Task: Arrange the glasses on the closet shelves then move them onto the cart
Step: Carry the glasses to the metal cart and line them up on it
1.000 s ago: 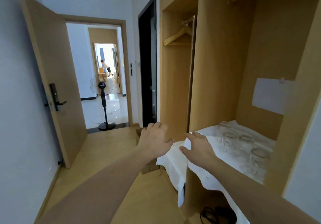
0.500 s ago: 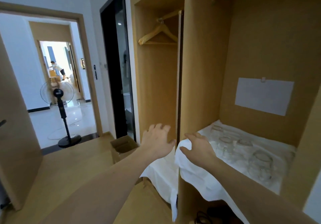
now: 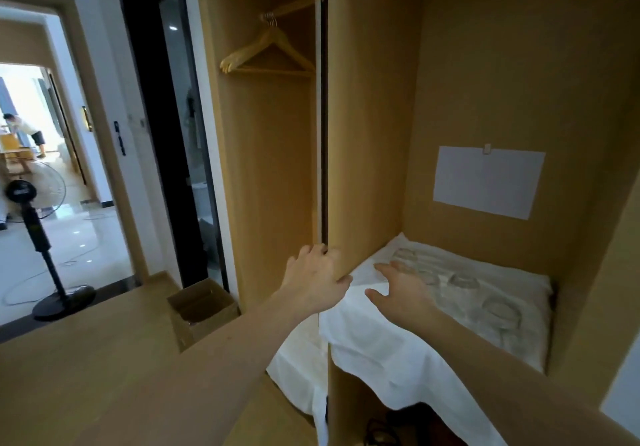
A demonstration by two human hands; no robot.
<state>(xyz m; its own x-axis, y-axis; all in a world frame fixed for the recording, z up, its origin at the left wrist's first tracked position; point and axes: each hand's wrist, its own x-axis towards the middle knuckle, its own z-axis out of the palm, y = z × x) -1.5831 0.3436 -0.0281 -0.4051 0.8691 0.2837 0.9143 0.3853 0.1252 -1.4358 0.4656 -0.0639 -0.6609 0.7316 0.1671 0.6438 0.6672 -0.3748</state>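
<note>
Left hand [image 3: 317, 281]: my fingers spread, holding nothing, resting against the tan wooden closet partition [image 3: 363, 134] at frame centre.
Right hand [image 3: 403, 291]: open, empty, hovering over the white cloth [image 3: 398, 345].
Glasses: clear upturned glass tumblers [image 3: 464, 283] cluster centre-right on the cloth-covered shelf.
Advice: reach past the cloth and grip one tumbler by its sides.

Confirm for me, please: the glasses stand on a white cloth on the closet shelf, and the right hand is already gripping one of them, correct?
Not quite. In the head view the right hand is open, fingers spread, near the glasses but gripping none. The glasses do stand on the white cloth on the closet shelf.
</note>
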